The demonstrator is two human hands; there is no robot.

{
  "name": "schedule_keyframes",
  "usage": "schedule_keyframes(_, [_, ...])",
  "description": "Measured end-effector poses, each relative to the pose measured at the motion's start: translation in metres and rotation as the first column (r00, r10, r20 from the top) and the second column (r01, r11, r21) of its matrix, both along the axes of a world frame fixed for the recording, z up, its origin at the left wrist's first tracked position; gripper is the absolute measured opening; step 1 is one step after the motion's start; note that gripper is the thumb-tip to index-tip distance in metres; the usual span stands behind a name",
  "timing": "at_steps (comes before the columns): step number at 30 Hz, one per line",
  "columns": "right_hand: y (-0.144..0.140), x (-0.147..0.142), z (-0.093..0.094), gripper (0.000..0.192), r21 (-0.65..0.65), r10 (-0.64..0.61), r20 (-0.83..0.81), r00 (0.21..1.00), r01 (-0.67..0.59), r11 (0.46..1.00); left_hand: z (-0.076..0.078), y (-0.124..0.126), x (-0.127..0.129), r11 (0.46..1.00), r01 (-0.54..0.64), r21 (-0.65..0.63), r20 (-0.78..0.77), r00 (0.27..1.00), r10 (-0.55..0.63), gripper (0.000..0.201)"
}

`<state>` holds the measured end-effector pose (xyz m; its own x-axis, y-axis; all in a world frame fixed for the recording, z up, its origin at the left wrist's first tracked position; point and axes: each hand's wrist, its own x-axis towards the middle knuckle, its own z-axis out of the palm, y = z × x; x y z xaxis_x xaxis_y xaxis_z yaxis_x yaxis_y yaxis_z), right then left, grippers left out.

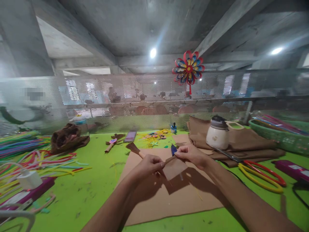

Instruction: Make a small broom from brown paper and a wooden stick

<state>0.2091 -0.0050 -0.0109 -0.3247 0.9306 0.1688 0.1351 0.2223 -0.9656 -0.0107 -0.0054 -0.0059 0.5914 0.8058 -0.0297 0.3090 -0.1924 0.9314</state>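
Note:
Between my hands a small square brown sheet (175, 169) is held up by its top edge, above a larger brown cardboard sheet (154, 206). Its top edge looks folded or rolled. My left hand (151, 165) pinches the left corner, while my right hand (191, 154) pinches the upper right corner. Just beyond the right fingertips is a dark blue pointed object (173, 149), partly hidden. A brown fringed piece on a pale stick (134, 149) lies behind my left hand. Whether it touches the hand I cannot tell.
Large scissors (260, 175), folded brown cloth (256, 141) and a cream jug (217, 133) stand to the right. Coloured strips (60, 161) and a power strip (36, 193) spread leftward. A finished fringed piece (113, 141) and yellow scraps (154, 137) lie at the back.

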Motion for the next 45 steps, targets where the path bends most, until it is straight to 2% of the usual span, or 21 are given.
schedule_keyframes(7, [0.002, 0.001, 0.000, 0.039, 0.001, -0.013, -0.007, 1.000, 0.013, 1.000, 0.000, -0.001, 0.002, 0.997, -0.059, -0.041, 0.068, 0.996, 0.062, 0.022])
schedule_keyframes(12, [0.003, -0.002, -0.002, 0.038, 0.023, -0.056, 0.000, 0.998, 0.056, 0.998, 0.004, -0.002, 0.005, 0.990, -0.139, -0.019, 0.098, 0.985, 0.140, 0.005])
schedule_keyframes(17, [0.003, -0.007, -0.005, 0.039, 0.045, -0.053, -0.018, 0.998, 0.054, 0.998, 0.006, -0.002, 0.006, 0.989, -0.148, -0.019, 0.146, 0.978, 0.149, 0.012])
schedule_keyframes(20, [-0.001, -0.010, -0.003, 0.037, 0.018, -0.053, -0.055, 0.997, 0.054, 0.998, 0.005, -0.003, 0.005, 0.991, -0.133, 0.028, 0.156, 0.979, 0.127, 0.019])
schedule_keyframes(23, [-0.006, -0.009, 0.004, 0.035, -0.012, -0.023, -0.149, 0.988, 0.022, 1.000, 0.004, -0.001, 0.001, 0.996, -0.082, 0.022, 0.207, 0.975, 0.076, 0.026])
schedule_keyframes(26, [-0.012, -0.007, 0.010, 0.033, 0.001, 0.039, -0.248, 0.968, -0.040, 0.999, 0.004, -0.002, -0.002, 0.996, -0.002, -0.094, 0.336, 0.941, 0.033, 0.027])
schedule_keyframes(29, [-0.019, -0.008, 0.015, 0.040, 0.047, 0.136, -0.216, 0.967, -0.129, 0.990, 0.005, -0.005, -0.001, 0.968, 0.093, -0.234, 0.441, 0.897, 0.021, 0.027])
schedule_keyframes(31, [-0.024, -0.010, 0.016, 0.042, 0.038, 0.245, -0.170, 0.954, -0.242, 0.969, 0.004, -0.009, 0.001, 0.939, 0.168, -0.299, 0.481, 0.877, -0.004, 0.026])
schedule_keyframes(34, [-0.029, -0.013, 0.019, 0.028, 0.065, 0.336, -0.136, 0.932, -0.330, 0.942, 0.003, -0.014, 0.004, 0.909, 0.268, -0.320, 0.506, 0.859, -0.075, 0.025])
schedule_keyframes(37, [-0.033, -0.014, 0.021, 0.019, 0.117, 0.345, -0.112, 0.932, -0.333, 0.936, 0.001, -0.017, 0.006, 0.871, 0.386, -0.303, 0.480, 0.851, -0.211, 0.026])
schedule_keyframes(39, [-0.034, -0.014, 0.022, 0.017, 0.110, 0.340, -0.107, 0.934, -0.329, 0.938, 0.001, -0.018, 0.008, 0.855, 0.424, -0.300, 0.428, 0.860, -0.277, 0.026])
schedule_keyframes(41, [-0.034, -0.014, 0.022, 0.016, 0.108, 0.303, -0.101, 0.948, -0.292, 0.950, 0.002, -0.017, 0.009, 0.896, 0.351, -0.271, 0.358, 0.901, -0.245, 0.026])
schedule_keyframes(43, [-0.033, -0.013, 0.022, 0.016, 0.091, 0.283, -0.080, 0.956, -0.276, 0.957, 0.004, -0.013, 0.009, 0.957, 0.191, -0.221, 0.333, 0.936, -0.110, 0.023])
schedule_keyframes(45, [-0.030, -0.013, 0.020, 0.017, 0.042, 0.313, -0.044, 0.949, -0.311, 0.950, 0.006, -0.009, 0.006, 0.979, 0.036, -0.199, 0.371, 0.928, 0.042, 0.023])
